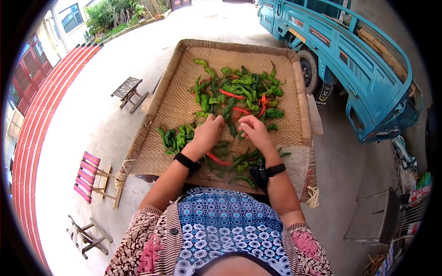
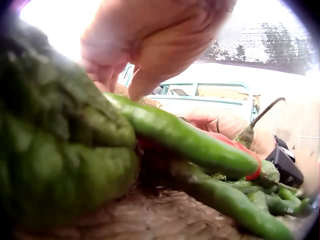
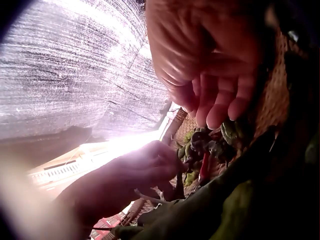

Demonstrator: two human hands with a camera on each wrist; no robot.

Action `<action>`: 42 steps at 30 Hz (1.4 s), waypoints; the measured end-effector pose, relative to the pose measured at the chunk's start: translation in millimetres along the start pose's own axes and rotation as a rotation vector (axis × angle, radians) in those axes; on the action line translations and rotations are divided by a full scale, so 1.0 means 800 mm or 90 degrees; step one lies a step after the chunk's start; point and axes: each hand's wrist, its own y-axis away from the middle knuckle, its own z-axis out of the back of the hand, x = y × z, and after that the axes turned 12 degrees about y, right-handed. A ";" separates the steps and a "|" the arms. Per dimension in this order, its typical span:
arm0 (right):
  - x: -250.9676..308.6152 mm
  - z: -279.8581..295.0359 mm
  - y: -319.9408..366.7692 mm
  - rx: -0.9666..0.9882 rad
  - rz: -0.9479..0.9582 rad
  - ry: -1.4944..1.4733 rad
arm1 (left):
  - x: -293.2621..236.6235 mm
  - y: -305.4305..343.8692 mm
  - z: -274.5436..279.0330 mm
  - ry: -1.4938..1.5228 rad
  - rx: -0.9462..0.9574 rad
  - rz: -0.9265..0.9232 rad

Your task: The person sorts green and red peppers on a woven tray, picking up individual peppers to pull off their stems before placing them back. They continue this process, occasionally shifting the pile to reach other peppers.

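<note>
Peppers [image 1: 248, 83], some wrinkled, strew a woven tray [image 1: 172, 94]; whether the left hand [image 1: 208, 133] and right hand [image 1: 257, 133], fingers bent, grasp any, I cannot tell.

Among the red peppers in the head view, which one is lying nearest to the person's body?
The red pepper beside the left wrist's black band; the other visible red peppers lie farther forward on the woven tray.
</note>
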 end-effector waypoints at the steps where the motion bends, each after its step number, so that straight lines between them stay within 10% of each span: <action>1: 0.001 -0.001 0.000 -0.004 0.015 0.018 | 0.002 -0.004 0.001 0.039 -0.030 0.005; 8: 0.034 -0.005 0.016 -0.009 0.109 0.438 | -0.011 -0.047 0.029 0.539 -0.170 -0.030; 12: 0.024 -0.004 0.020 0.040 0.274 0.605 | -0.011 -0.061 0.028 0.237 -0.251 -0.111; 18: 0.025 -0.003 0.022 0.064 0.243 0.678 | -0.013 -0.021 -0.008 0.162 -0.018 0.000; 26: 0.022 -0.004 0.009 -0.052 0.162 0.273 | -0.022 -0.003 -0.023 0.195 0.084 0.126; 31: 0.021 -0.006 0.002 -0.109 0.153 -0.087 | -0.026 -0.002 -0.029 0.354 -0.053 0.055; 40: 0.041 0.005 0.013 -0.048 0.121 -0.181 | -0.016 -0.037 0.003 0.467 -0.054 -0.058; 42: 0.034 0.010 0.010 -0.088 0.108 -0.204 | -0.017 -0.050 0.010 0.203 -0.179 -0.061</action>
